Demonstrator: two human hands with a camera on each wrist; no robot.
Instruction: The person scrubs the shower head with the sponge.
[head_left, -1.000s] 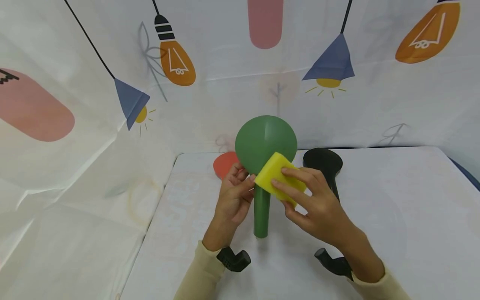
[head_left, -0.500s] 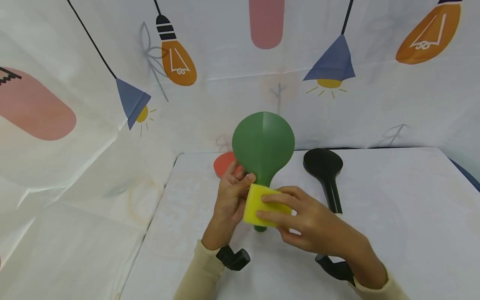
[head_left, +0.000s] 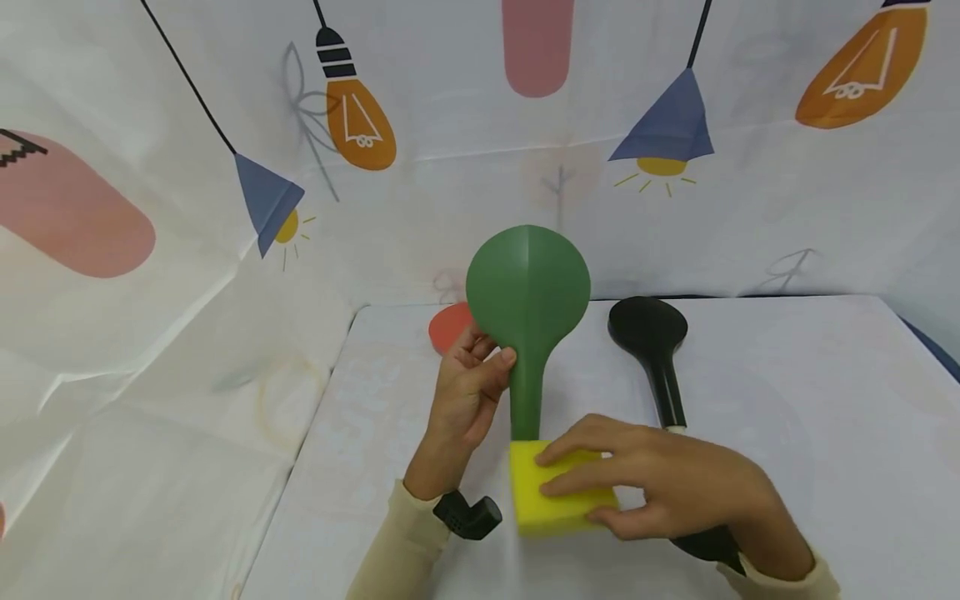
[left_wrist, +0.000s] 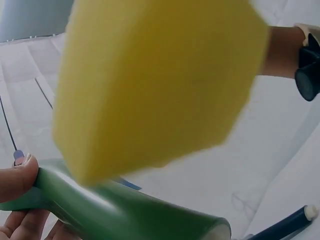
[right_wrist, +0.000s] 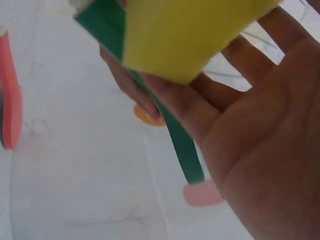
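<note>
In the head view my left hand [head_left: 463, 392] grips a green hand shower head [head_left: 528, 287] at its neck, thumb in front and fingers behind. The shower head stands upright, its round back toward the head camera. My right hand [head_left: 667, 483] pinches a yellow sponge [head_left: 528, 504] between thumb and fingers. It lies over the lower end of the green handle and hides it in that view. From the left wrist the sponge [left_wrist: 165, 85] fills the middle, above the handle [left_wrist: 135, 212]. The right wrist view shows the sponge [right_wrist: 175, 40] in front of the handle.
A black hand shower head [head_left: 648, 325] lies on the white table [head_left: 810, 467], right of the green one. Behind my left hand lies a red one [head_left: 447, 327], partly hidden. A lamp-printed white cloth [head_left: 465, 200] hangs behind the table.
The sponge in my right hand has moved down the green shower head, from its neck to the handle's end. My left hand stays nearly still and keeps its grip.
</note>
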